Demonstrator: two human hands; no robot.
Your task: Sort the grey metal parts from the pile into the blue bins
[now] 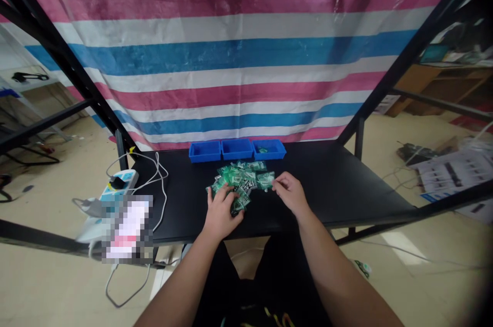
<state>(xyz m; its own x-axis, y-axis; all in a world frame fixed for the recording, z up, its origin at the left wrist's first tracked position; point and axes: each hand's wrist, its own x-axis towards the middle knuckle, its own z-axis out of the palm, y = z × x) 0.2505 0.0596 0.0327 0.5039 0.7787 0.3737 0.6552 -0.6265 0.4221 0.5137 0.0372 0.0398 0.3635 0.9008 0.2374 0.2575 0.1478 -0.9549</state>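
Observation:
A heap of small clear plastic packets with green markings (235, 175) lies mid-table, and small metallic parts (250, 184) show among them. My left hand (222, 211) rests on the near left side of the heap, its fingers spread over the packets. At the heap's right edge, my right hand (291, 192) pinches the corner of one small plastic packet (265, 179) between thumb and forefinger. That packet lies nearly flat against the others. What is inside it is too small to make out.
Behind the heap stand three blue bins: left (205, 152), middle (236, 149) and right (278, 150), the right one holding a few green pieces. A power strip (125, 182), white cables and a blurred-out phone-like object (129, 227) occupy the black table's (346, 188) left end. A striped sheet (239, 55) hangs behind.

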